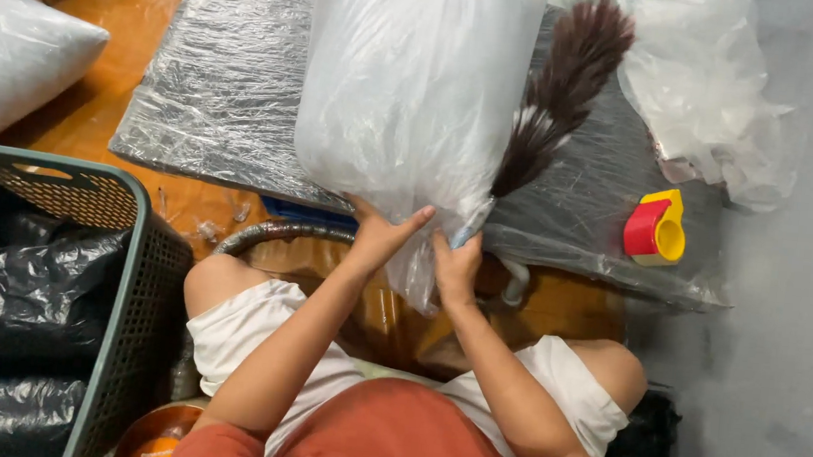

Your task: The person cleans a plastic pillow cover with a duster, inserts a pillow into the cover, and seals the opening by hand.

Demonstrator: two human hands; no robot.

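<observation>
A big clear plastic bag (409,82), puffed and whitish, stands upright on the plastic-wrapped grey board (224,75) in front of me. My left hand (382,231) presses flat against the bag's lower edge, fingers spread. My right hand (455,262) pinches the gathered neck of the bag just beside it. A brown and white feather duster (561,85) leans behind the bag's right side, its handle end running down toward my right hand.
A green mesh basket (122,282) with black plastic bags sits at my left. A white filled bag (10,52) lies far left. A red and yellow tape dispenser (656,229) rests on the board's right edge, crumpled clear plastic (713,89) behind it. Grey floor lies right.
</observation>
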